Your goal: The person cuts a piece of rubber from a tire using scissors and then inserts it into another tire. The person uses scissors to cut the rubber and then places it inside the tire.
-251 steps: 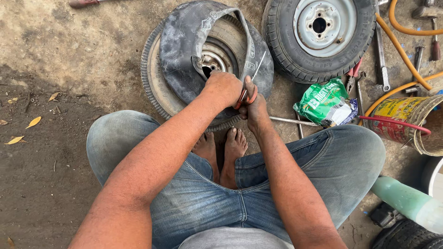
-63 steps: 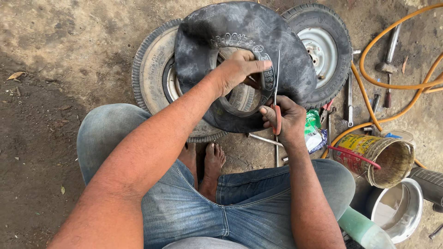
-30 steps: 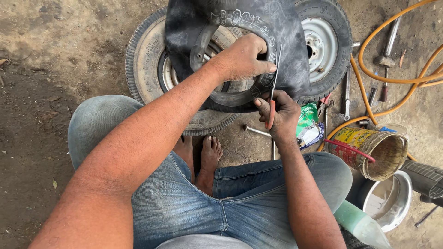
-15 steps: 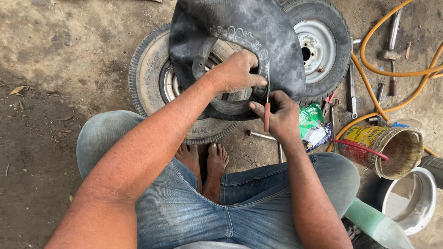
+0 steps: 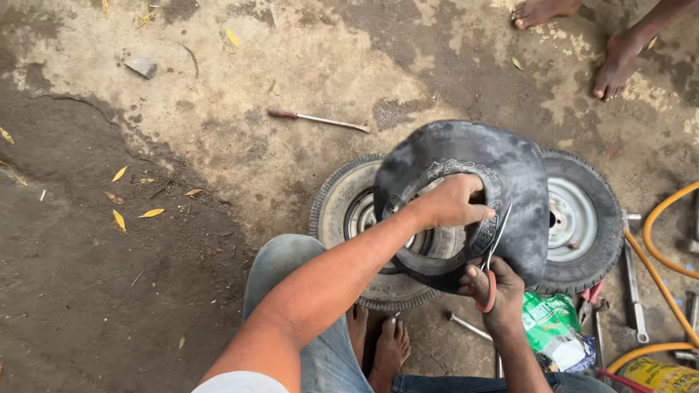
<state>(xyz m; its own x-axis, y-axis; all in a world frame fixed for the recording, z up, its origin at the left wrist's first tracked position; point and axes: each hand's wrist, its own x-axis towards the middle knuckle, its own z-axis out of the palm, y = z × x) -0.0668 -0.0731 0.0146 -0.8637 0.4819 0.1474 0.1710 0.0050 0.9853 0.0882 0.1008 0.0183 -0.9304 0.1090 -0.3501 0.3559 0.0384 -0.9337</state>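
The right hand [image 5: 494, 287] clenches red-handled scissors [image 5: 492, 255], blades up against the inner tube [image 5: 466, 196], which hides their tips. Just above, the left hand [image 5: 455, 200] grips the tube's inner edge, fingertips tucked out of sight. The tube covers much of two wheels [image 5: 349, 218] behind it. Beyond, a screwdriver [image 5: 317, 118] lies on the ground.

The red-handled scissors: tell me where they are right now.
In the head view, lower right of centre: the scissors are held in the right hand, blades up against the black inner tube, just right of the left hand gripping the tube's inner edge.
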